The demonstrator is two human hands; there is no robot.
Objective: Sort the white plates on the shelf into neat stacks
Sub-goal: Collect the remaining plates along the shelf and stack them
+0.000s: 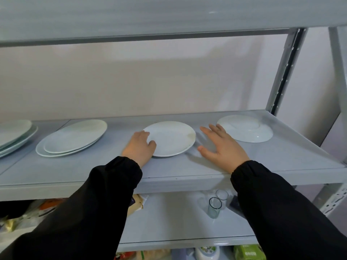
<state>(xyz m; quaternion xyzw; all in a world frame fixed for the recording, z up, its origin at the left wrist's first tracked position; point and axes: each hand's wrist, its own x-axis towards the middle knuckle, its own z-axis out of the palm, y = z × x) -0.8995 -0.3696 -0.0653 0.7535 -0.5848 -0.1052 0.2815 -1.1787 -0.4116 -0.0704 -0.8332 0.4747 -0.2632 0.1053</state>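
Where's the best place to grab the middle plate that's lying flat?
Grip the middle plate by its rim, coming from left and right. It lies flat on the shelf, so only the rim's edge offers a grip. The left hand holds the left rim.

light: soft, even, fairly bright | shadows: faint grey smear on the shelf (281,158) beside the right hand (223,147) | exposure: middle plate (170,137) keeps its surface tone | glare: small glint on the upper shelf (169,14) | blur: upper shelf streaked, lower clutter (37,209) soft | edges: uprights (281,72) bow, wide-angle
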